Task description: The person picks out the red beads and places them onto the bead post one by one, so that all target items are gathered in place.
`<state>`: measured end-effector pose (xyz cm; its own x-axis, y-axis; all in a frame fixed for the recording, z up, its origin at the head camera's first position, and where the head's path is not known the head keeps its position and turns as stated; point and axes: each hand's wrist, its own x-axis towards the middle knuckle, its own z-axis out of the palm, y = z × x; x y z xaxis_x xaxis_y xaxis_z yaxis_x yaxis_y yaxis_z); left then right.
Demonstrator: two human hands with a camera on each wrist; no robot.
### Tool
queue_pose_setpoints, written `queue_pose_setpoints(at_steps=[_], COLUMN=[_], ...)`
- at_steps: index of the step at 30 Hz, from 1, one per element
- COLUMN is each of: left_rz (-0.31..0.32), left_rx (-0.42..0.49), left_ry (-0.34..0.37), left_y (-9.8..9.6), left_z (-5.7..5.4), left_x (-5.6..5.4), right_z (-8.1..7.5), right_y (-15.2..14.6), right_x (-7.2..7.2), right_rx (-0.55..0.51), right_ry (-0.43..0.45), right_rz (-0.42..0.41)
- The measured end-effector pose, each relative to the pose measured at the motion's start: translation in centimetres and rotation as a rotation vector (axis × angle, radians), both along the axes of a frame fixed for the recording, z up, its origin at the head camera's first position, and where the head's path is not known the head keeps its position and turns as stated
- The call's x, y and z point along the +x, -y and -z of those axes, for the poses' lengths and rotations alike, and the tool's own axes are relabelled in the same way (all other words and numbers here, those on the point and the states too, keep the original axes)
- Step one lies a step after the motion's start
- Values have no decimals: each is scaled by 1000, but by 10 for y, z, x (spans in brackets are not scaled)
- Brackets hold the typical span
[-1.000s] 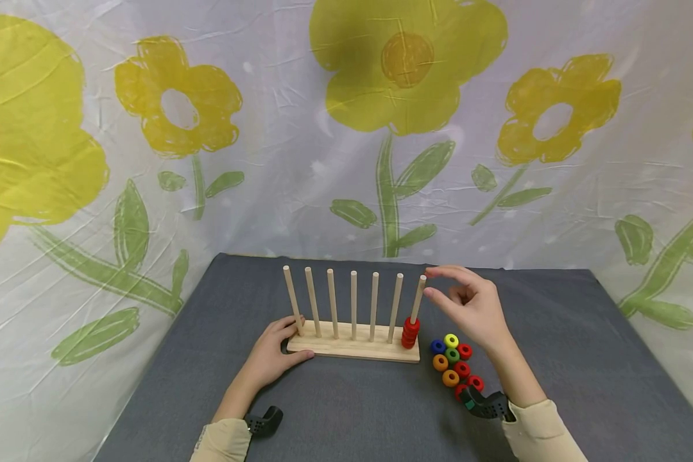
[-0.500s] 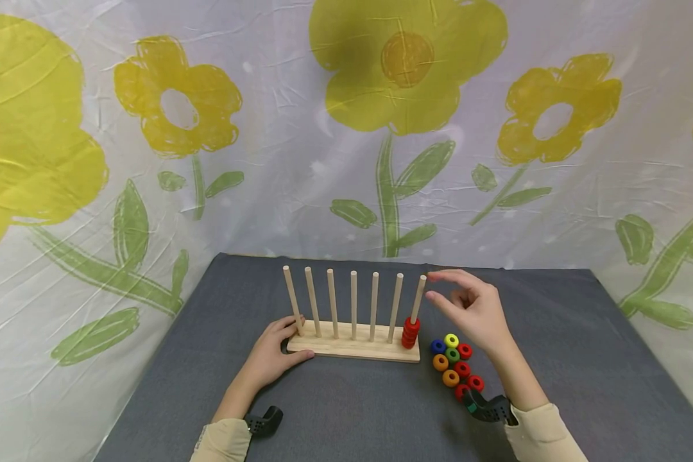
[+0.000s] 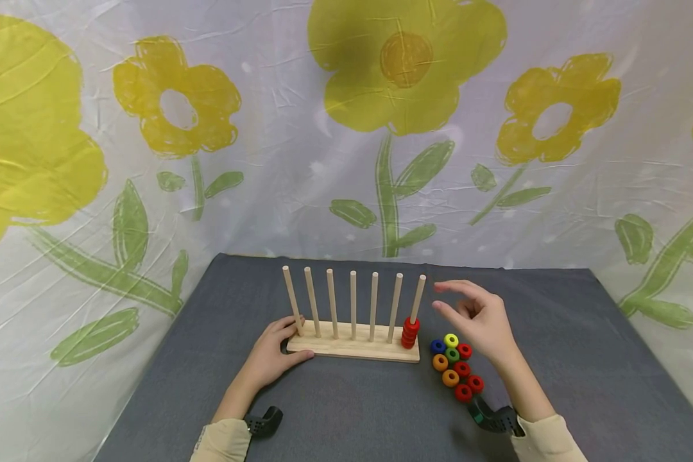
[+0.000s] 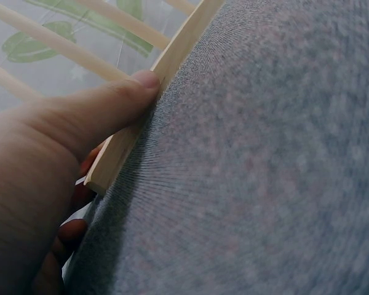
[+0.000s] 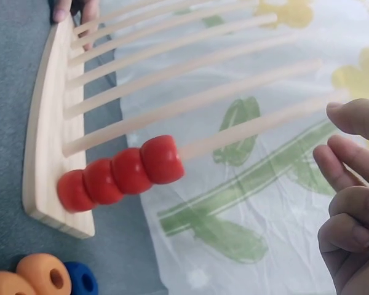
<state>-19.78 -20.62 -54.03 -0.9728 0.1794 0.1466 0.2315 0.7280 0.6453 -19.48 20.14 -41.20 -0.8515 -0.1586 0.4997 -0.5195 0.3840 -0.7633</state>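
Observation:
A wooden peg stand (image 3: pixel 352 348) with a row of upright pegs stands on the dark cloth. My left hand (image 3: pixel 269 354) grips its left end, the thumb (image 4: pixel 126 95) along the front edge and the other fingers behind. Several red beads (image 5: pixel 129 172) are stacked on the rightmost peg (image 3: pixel 418 298), whose upper part is bare. My right hand (image 3: pixel 480 316) hovers just right of that peg's top and holds nothing. Its thumb and index finger are apart and the other fingers are bent. In the right wrist view its fingertips are clear of the peg.
Loose beads lie together on the cloth right of the stand: a yellow bead (image 3: pixel 447 342), a blue bead (image 3: pixel 434 349), a green one, two orange ones and several red ones. The right wrist's black band (image 3: pixel 487 417) is close beside them. A flower-printed sheet (image 3: pixel 277 192) hangs behind the table.
My right hand has moved a little right and down, away from the top of the rightmost peg. The left hand, the stand and the beads have stayed in place.

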Motion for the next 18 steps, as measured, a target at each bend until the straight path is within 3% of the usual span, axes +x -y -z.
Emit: queue_pose_setpoints(at_steps=[18], left_rz=[3], left_rx=[-4], left_ry=[-3], left_y=[1], left_z=[1], left_x=[0], right_z=[21], right_y=[-15], right_x=[10], right_rx=[49], right_ry=[54], right_rz=[30])
